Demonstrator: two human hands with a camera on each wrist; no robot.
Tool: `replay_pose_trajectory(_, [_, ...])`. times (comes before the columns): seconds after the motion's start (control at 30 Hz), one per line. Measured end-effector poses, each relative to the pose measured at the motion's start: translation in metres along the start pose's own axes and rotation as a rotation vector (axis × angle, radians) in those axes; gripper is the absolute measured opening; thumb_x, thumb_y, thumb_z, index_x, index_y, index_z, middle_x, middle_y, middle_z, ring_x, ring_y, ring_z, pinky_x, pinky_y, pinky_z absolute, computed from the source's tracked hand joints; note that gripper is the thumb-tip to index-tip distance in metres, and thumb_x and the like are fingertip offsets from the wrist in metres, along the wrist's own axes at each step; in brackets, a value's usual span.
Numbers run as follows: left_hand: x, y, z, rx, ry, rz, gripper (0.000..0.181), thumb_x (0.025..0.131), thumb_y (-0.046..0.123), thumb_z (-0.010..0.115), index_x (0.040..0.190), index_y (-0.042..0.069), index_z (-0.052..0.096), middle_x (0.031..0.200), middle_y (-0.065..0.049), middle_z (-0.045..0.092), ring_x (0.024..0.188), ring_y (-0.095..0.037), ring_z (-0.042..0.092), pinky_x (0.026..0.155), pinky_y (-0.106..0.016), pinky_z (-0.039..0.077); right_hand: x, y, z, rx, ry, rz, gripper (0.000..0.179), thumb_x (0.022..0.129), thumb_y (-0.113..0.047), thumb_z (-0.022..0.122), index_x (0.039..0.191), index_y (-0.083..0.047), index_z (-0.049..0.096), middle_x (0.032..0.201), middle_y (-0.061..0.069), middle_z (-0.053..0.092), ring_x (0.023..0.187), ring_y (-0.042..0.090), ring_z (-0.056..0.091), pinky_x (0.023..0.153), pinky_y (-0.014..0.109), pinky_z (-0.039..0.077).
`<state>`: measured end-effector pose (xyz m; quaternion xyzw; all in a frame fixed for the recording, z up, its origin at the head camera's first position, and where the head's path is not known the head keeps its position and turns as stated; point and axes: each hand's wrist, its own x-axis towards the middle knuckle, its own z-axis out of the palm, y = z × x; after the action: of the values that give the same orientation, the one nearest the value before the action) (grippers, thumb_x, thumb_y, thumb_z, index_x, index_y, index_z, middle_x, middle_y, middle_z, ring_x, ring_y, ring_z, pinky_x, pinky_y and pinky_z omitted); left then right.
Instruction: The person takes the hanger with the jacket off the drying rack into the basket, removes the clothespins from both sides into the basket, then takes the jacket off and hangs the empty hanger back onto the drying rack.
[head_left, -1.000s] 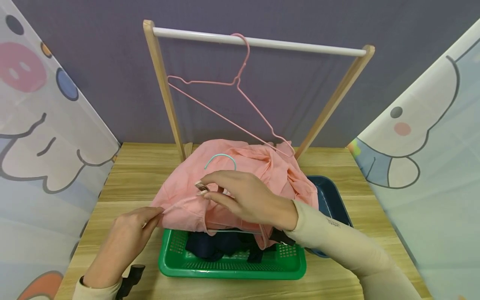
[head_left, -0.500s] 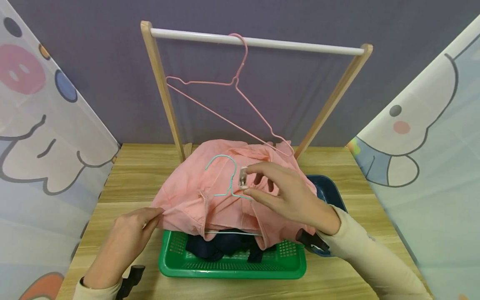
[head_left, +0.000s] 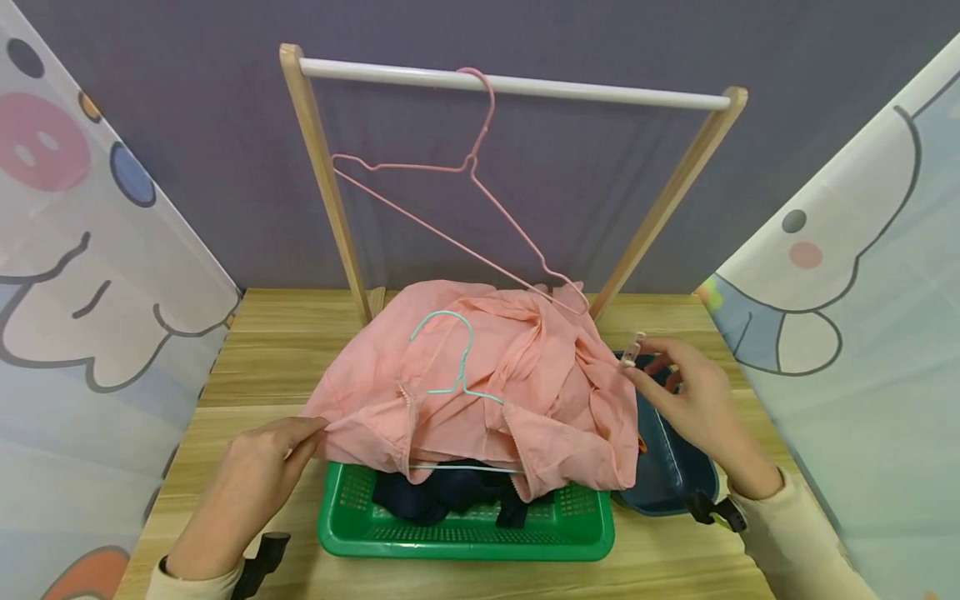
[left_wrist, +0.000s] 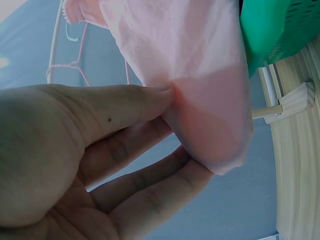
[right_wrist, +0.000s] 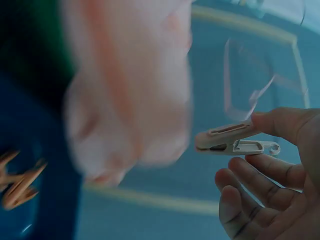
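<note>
A pink zip-up jacket (head_left: 457, 358) lies spread over the green basket, with a mint-green hanger (head_left: 462, 367) inside it and the hook showing at its neck. My left hand (head_left: 258, 475) pinches the jacket's left edge between thumb and fingers; the left wrist view shows the pink cloth (left_wrist: 200, 100) held there. Off the jacket's right side, above the blue tray, my right hand (head_left: 693, 408) holds a pale clothespin (head_left: 632, 350) between thumb and fingers. In the right wrist view the clothespin (right_wrist: 230, 140) points toward the blurred jacket (right_wrist: 130, 100), apart from it.
Dark clothing (head_left: 427, 493) lies in the green basket (head_left: 465, 550). A blue tray (head_left: 660, 450) sits right of it, and wooden clothespins (right_wrist: 22, 185) lie inside. Behind stands a rack with a white rail (head_left: 600, 90), from which a pink hanger (head_left: 472, 158) hangs.
My right hand has moved right, from over the jacket's neck to above the blue tray, carrying the clothespin. The mint-green hanger is now uncovered. My left hand keeps its place on the jacket.
</note>
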<state>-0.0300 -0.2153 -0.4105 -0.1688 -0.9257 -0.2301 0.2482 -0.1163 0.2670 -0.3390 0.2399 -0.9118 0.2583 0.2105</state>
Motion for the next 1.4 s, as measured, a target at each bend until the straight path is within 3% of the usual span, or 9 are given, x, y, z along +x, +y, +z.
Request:
replay_pose_trajectory(0.2, [-0.001, 0.000, -0.001, 0.001, -0.004, -0.006, 0.029, 0.072, -0.006, 0.084, 0.097, 0.006, 0.079, 0.093, -0.007, 0.075, 0.081, -0.030, 0.073, 0.067, -0.046, 0.058, -0.023, 0.035, 0.002, -0.032, -0.076, 0.199, 0.035, 0.089, -0.011, 0.077, 0.120, 0.001, 0.065, 0.110, 0.018, 0.067, 0.079, 0.029, 0.066, 0.057, 0.024, 0.049])
replay_pose_trajectory(0.3, [-0.001, 0.001, -0.001, 0.001, -0.008, -0.006, 0.028, 0.072, -0.006, 0.084, 0.097, 0.006, 0.079, 0.093, -0.007, 0.075, 0.081, -0.029, 0.073, 0.066, -0.046, 0.058, -0.031, 0.048, 0.005, -0.032, -0.099, 0.250, 0.034, 0.091, -0.013, 0.075, 0.119, 0.003, 0.064, 0.108, 0.021, 0.067, 0.079, 0.033, 0.067, 0.059, 0.028, 0.051])
replay_pose_trajectory(0.47, [-0.001, 0.001, -0.001, -0.001, -0.012, -0.012, 0.027, 0.073, -0.006, 0.084, 0.097, 0.005, 0.079, 0.093, -0.007, 0.075, 0.080, -0.028, 0.073, 0.066, -0.045, 0.058, -0.038, 0.059, 0.008, -0.066, -0.107, 0.285, 0.036, 0.091, -0.013, 0.076, 0.119, 0.005, 0.063, 0.107, 0.023, 0.067, 0.078, 0.034, 0.067, 0.060, 0.033, 0.054])
replay_pose_trajectory(0.73, [-0.002, 0.002, -0.001, 0.001, -0.013, -0.018, 0.027, 0.073, -0.006, 0.083, 0.098, 0.005, 0.079, 0.094, -0.008, 0.075, 0.081, -0.029, 0.073, 0.066, -0.046, 0.058, -0.042, 0.057, 0.006, -0.060, -0.085, 0.296, 0.035, 0.091, -0.010, 0.074, 0.120, 0.006, 0.063, 0.108, 0.024, 0.067, 0.081, 0.034, 0.067, 0.060, 0.025, 0.051])
replay_pose_trajectory(0.87, [-0.002, 0.002, -0.001, 0.003, -0.008, -0.018, 0.027, 0.073, -0.006, 0.083, 0.097, 0.005, 0.079, 0.094, -0.009, 0.075, 0.081, -0.030, 0.073, 0.067, -0.047, 0.058, -0.037, 0.038, 0.004, -0.080, -0.054, 0.201, 0.028, 0.088, -0.009, 0.077, 0.114, -0.002, 0.069, 0.102, 0.014, 0.068, 0.076, 0.024, 0.064, 0.058, 0.023, 0.048])
replay_pose_trajectory(1.0, [-0.003, 0.002, -0.002, 0.006, -0.005, -0.025, 0.027, 0.073, -0.006, 0.084, 0.097, 0.005, 0.079, 0.093, -0.008, 0.075, 0.079, -0.028, 0.073, 0.065, -0.045, 0.058, -0.028, 0.008, 0.006, -0.067, -0.031, 0.017, 0.026, 0.081, -0.003, 0.082, 0.104, -0.010, 0.075, 0.094, -0.001, 0.067, 0.071, 0.010, 0.054, 0.056, 0.021, 0.044])
replay_pose_trajectory(1.2, [-0.005, 0.001, -0.004, 0.013, 0.011, -0.020, 0.028, 0.071, -0.005, 0.085, 0.097, 0.004, 0.079, 0.092, -0.009, 0.075, 0.076, -0.028, 0.073, 0.062, -0.045, 0.058, -0.019, -0.025, 0.022, 0.048, -0.137, -0.223, 0.028, 0.078, -0.005, 0.084, 0.103, -0.016, 0.077, 0.098, -0.008, 0.069, 0.085, 0.010, 0.055, 0.069, 0.023, 0.044])
replay_pose_trajectory(1.33, [-0.005, 0.001, -0.005, 0.008, 0.023, -0.014, 0.029, 0.070, -0.005, 0.085, 0.097, 0.003, 0.078, 0.093, -0.010, 0.075, 0.078, -0.030, 0.073, 0.063, -0.047, 0.058, -0.015, -0.035, 0.033, 0.078, -0.190, -0.327, 0.019, 0.080, -0.008, 0.082, 0.096, -0.018, 0.077, 0.095, -0.012, 0.069, 0.086, 0.012, 0.058, 0.079, 0.026, 0.044])
replay_pose_trajectory(1.4, [-0.005, 0.001, -0.005, 0.006, 0.030, -0.014, 0.029, 0.070, -0.005, 0.085, 0.097, 0.003, 0.078, 0.093, -0.010, 0.075, 0.078, -0.030, 0.073, 0.063, -0.047, 0.058, -0.013, -0.037, 0.037, 0.080, -0.194, -0.359, 0.015, 0.081, -0.009, 0.081, 0.091, -0.019, 0.076, 0.091, -0.013, 0.068, 0.084, 0.011, 0.058, 0.077, 0.026, 0.044])
